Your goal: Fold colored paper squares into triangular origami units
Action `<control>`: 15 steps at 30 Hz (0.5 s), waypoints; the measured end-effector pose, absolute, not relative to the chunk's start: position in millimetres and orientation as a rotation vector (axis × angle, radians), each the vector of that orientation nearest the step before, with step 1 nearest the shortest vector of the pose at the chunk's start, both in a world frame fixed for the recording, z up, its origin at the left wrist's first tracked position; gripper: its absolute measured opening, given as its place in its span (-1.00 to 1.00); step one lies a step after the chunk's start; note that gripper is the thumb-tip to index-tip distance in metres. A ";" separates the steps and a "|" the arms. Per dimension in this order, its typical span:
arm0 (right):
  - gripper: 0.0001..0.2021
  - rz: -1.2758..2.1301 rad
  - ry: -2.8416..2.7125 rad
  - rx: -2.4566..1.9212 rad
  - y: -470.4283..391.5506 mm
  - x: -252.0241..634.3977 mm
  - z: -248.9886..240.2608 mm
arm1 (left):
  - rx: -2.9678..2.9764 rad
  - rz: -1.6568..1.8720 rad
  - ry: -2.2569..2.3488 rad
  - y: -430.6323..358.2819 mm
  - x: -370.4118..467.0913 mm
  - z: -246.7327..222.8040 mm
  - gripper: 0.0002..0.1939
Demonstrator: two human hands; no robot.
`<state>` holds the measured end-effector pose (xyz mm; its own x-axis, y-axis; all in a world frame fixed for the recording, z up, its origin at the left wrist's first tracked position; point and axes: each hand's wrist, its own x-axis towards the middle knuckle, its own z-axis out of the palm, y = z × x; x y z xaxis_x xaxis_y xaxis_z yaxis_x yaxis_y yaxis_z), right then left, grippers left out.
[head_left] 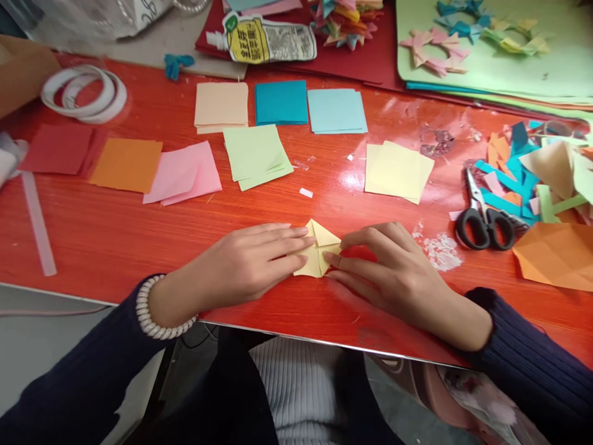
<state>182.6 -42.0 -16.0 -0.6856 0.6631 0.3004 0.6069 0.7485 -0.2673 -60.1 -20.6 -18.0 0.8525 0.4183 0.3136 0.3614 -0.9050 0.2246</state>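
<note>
A small folded yellow paper (319, 252) lies on the red table near its front edge, with crease lines and folded flaps on top. My left hand (250, 259) lies flat, its extended fingertips resting on the paper's left side. At the paper's right side, my right hand (386, 259) has its thumb and fingers closed on the right corner and edge. Beyond the paper sit a stack of green squares (254, 154) and a stack of pale yellow squares (398, 170).
Black-handled scissors (484, 216) and paper scraps (519, 179) lie at the right. More paper stacks, including orange squares (127, 164), spread across the left and middle. Tape rolls (83, 93) sit back left; a glue pouch (271, 40) and paper stars (435, 52) are behind.
</note>
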 end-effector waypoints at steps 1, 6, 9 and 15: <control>-0.88 0.191 -2.551 -1.005 -43.5 180.5 -16.0 | 2.858 0.547 0.621 -21.1 -59.5 -18.3 -0.83; -0.87 0.214 -2.499 -1.077 -45.4 174.6 -19.3 | 2.777 0.577 0.730 -22.1 -56.4 -17.7 -0.85; -0.83 0.289 -2.498 -1.068 -43.0 176.1 -22.1 | 2.653 0.538 0.779 -21.8 -56.0 -16.2 -0.87; -0.79 0.244 -2.474 -1.190 -35.6 182.8 -24.5 | 2.548 0.573 0.817 -21.6 -54.4 -16.6 -0.85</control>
<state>182.8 -35.6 -24.5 -0.5672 0.7801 0.2640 0.7134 0.6256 -0.3157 -54.4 -21.6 -16.6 0.7449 0.6160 0.2563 0.4512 -0.7481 0.4866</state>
